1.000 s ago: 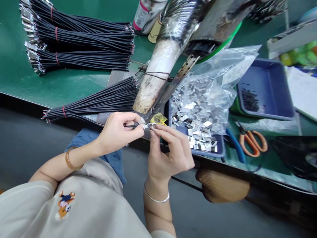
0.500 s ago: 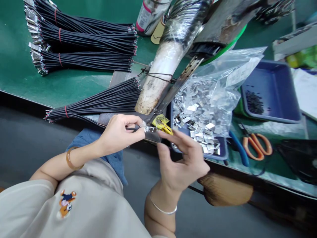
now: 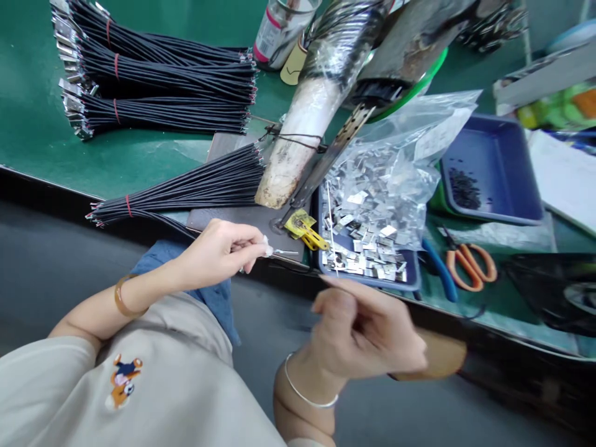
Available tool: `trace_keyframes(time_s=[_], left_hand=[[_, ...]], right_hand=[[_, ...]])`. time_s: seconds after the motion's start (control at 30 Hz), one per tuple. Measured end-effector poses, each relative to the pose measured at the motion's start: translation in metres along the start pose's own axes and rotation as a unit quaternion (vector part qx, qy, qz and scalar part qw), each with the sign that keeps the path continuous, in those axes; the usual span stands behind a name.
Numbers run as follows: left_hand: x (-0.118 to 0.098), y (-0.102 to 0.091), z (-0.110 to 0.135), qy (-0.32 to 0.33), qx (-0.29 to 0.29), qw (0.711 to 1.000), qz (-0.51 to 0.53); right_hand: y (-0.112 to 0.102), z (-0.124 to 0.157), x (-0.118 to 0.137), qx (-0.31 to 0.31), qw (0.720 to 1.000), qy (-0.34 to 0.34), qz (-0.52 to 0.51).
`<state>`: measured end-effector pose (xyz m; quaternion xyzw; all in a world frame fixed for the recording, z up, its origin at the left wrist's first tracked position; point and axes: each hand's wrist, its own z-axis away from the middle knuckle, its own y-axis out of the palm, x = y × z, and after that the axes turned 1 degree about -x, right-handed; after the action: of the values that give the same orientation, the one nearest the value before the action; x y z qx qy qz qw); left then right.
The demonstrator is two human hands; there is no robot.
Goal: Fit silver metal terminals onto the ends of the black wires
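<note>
My left hand (image 3: 228,253) is closed in a pinch on a black cable, whose near part is hidden by the fingers. At its fingertips a small metal piece (image 3: 285,252) juts out to the right, with white material at the finger ends. My right hand (image 3: 367,326), blurred, is off to the right with fingers curled and thumb drawn in. A thin whitish stick (image 3: 331,226) rises from its fingertips across the blue parts tray (image 3: 414,279). Between the hands, beyond them, a yellow clip-like tool (image 3: 310,234) lies beside that tray.
A loose fan of black cables (image 3: 200,186) lies left of a wrapped tube (image 3: 298,143). Tied cable bundles (image 3: 162,77) lie farther back. A plastic bag (image 3: 395,161) covers metal pieces. Orange-handled pliers (image 3: 470,267) and another blue tray (image 3: 493,214) are at right.
My right hand has drawn away rightward from the left hand and its fingers have curled in. My left hand has tilted slightly and still grips the cable. The yellow tool shows more fully.
</note>
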<state>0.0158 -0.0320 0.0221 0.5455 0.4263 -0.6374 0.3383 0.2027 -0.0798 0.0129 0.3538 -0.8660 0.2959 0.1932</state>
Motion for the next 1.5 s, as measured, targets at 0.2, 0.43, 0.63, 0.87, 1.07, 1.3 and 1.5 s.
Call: trace_keyframes(time_s=[0.2,0.43,0.63,0.87,1.07,1.3,1.5], left_hand=[[0.001,-0.001,-0.002,-0.044,0.009,0.996,0.081],[0.009,-0.001,0.0,-0.016,0.015,0.998,0.056],[0.012,0.004,0.0,-0.012,-0.021,0.998,0.066],[0.008,0.006,-0.005,-0.033,-0.032,0.992,0.115],[0.01,0.007,-0.01,-0.02,-0.069,0.993,0.091],[0.012,0.011,-0.017,-0.013,-0.116,0.991,0.063],[0.008,0.012,-0.019,-0.013,-0.123,0.987,0.1]], right_hand=[[0.018,-0.003,0.0,0.144,0.98,-0.092,0.106],[0.021,0.002,-0.001,0.184,0.981,0.038,0.039],[0.015,-0.002,-0.003,-0.044,0.985,0.156,-0.05],[0.021,-0.002,-0.005,0.0,0.996,0.084,-0.012],[0.034,0.004,-0.003,0.073,0.992,0.099,-0.041],[0.04,0.007,-0.008,0.072,0.994,0.069,-0.033],[0.042,0.006,-0.009,0.078,0.991,0.097,-0.05]])
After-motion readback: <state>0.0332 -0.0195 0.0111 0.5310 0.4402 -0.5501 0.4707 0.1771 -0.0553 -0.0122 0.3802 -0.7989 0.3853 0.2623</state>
